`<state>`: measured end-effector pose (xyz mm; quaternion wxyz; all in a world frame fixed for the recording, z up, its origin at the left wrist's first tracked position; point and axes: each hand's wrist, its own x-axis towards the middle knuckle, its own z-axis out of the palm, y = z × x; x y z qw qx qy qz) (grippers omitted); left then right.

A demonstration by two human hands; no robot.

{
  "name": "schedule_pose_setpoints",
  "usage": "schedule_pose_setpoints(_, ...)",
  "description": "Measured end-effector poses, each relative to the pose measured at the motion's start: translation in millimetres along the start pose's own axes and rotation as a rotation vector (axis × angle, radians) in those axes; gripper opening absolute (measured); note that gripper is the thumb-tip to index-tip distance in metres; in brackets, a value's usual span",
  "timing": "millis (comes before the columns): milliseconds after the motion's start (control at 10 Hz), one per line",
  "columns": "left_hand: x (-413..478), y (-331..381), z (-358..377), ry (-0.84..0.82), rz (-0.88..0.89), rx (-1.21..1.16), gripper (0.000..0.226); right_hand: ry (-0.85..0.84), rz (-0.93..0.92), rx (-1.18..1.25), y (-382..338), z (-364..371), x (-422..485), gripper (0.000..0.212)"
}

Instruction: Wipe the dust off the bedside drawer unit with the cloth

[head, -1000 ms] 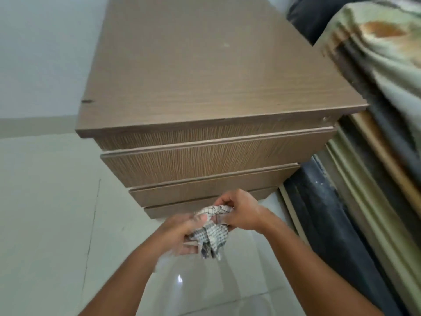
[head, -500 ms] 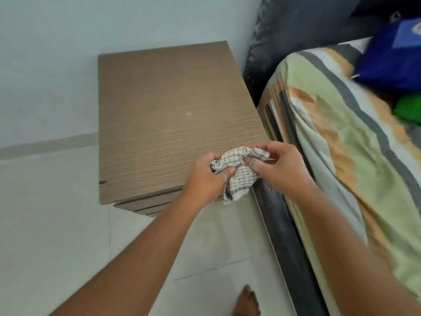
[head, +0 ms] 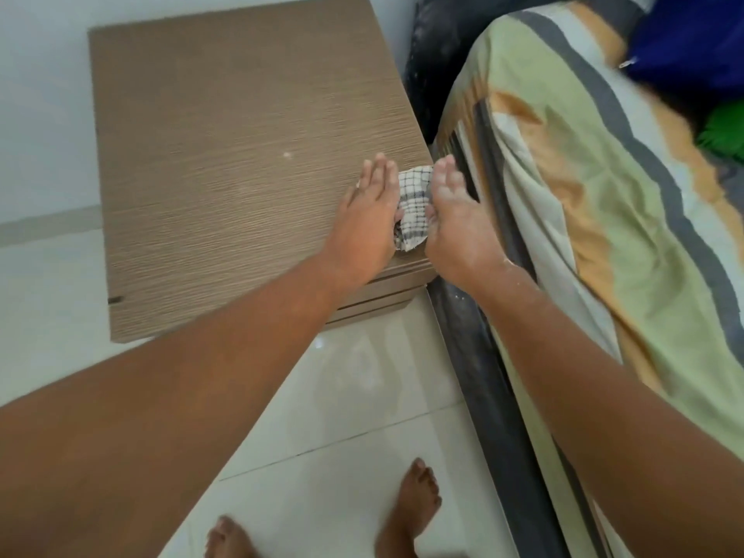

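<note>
The brown wood-grain bedside drawer unit (head: pixel 225 187) stands against the wall, seen from above. A white checked cloth (head: pixel 412 207) lies on its top near the front right corner. My left hand (head: pixel 368 213) and my right hand (head: pixel 453 213) lie on either side of the cloth with straight fingers, pressing its edges flat against the top. Only a strip of cloth shows between them. A small pale speck (head: pixel 287 155) sits on the top, left of the hands.
A bed with a striped green, orange and grey sheet (head: pixel 583 219) runs along the right, its dark frame (head: pixel 479 356) close to the unit. A blue bag (head: pixel 684 38) and a green item (head: pixel 724 134) lie on it. My bare feet (head: pixel 414 505) stand on pale floor tiles.
The hands rose from in front of the drawers to the top, where they held the bunched cloth. Now the cloth rests on the surface and the fingers have straightened beside it.
</note>
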<state>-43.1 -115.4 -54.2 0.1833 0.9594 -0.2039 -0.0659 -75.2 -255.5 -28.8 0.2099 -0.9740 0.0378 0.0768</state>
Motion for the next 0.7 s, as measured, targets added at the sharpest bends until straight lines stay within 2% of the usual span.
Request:
schedule_pose_setpoints(100, 3.2, -1.6, 0.7, -0.147, 0.051, 0.158, 0.074, -0.144, -0.008, -0.139, 1.3, 12.3, 4.2, 0.078)
schedule_pose_setpoints(300, 9.0, 4.4, -1.1, -0.297, 0.021, 0.337, 0.083, -0.222, 0.004, -0.22, 2.5, 18.9, 12.0, 0.089)
schedule_pose_setpoints(500, 12.1, 19.4, -5.6, -0.38, -0.103, 0.254, 0.075, -0.22, 0.034, -0.115, -2.5, 19.8, 8.1, 0.086)
schedule_pose_setpoints(600, 16.5, 18.0, -22.3, -0.386, -0.097, 0.227, 0.078, -0.247, 0.052, -0.019, -9.6, 2.9, 8.9, 0.085)
schedule_pose_setpoints(700, -10.8, 6.8, -52.5, -0.214, -0.155, 0.123, 0.081, -0.094, 0.044, 0.105, -9.4, -18.9, -12.1, 0.072)
